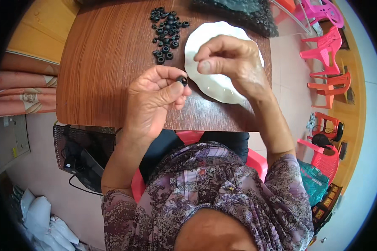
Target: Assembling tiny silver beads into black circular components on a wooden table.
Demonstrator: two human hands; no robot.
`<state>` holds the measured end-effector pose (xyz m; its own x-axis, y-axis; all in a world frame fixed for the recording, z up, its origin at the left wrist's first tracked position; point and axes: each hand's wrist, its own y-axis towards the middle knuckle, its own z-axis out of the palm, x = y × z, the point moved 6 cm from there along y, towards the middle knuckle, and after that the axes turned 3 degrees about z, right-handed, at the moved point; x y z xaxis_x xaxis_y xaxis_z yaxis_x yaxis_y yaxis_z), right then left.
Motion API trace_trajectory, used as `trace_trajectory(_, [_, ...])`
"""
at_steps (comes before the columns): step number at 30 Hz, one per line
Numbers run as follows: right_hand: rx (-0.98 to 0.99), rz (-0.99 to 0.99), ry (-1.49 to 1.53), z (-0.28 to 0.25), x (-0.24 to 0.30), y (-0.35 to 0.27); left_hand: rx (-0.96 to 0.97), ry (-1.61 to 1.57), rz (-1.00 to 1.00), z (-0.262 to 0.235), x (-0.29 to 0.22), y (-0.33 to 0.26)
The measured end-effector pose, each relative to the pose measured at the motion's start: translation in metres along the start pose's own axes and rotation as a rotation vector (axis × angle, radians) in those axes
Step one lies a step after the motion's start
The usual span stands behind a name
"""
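Note:
My left hand point(155, 92) is closed near the table's front edge, pinching a small black ring-shaped part point(181, 80) between thumb and finger. The part looks like rubber or plastic, and its round opening shows. Over a white plate with a wavy rim point(226, 99), my right hand point(234, 60) is held in the air. Its thumb and forefinger are brought together, and anything between them is too small to make out. Beyond my left hand lies a loose spread of several similar black parts point(166, 35) on the brown wooden table point(100, 71).
A clear plastic bag point(262, 19) full of black parts lies at the table's far right corner. Pink chairs point(322, 50) and an orange stool point(331, 88) stand along the right wall. A black mesh basket point(79, 146) sits below the table's left front edge.

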<state>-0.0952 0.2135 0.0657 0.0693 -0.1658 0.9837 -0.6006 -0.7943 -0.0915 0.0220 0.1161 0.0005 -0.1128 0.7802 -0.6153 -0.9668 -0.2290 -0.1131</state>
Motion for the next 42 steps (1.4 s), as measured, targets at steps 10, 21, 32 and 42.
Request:
trace_trajectory(10, [-0.187,-0.214,0.084,-0.014,-0.015,-0.055,-0.021,0.111,-0.031,0.036,0.03,-0.003])
trace_trajectory(21, [-0.263,-0.209,0.132,-0.021,-0.026,-0.075,-0.039,0.155,0.013,0.046,0.042,-0.004])
trace_trajectory(32, [-0.28,-0.249,-0.011,-0.022,-0.02,-0.077,-0.07,0.155,-0.004,0.041,0.044,-0.005])
trace_trajectory(42, [-0.271,-0.341,-0.114,-0.018,-0.018,-0.077,-0.054,0.18,0.044,0.04,0.041,-0.006])
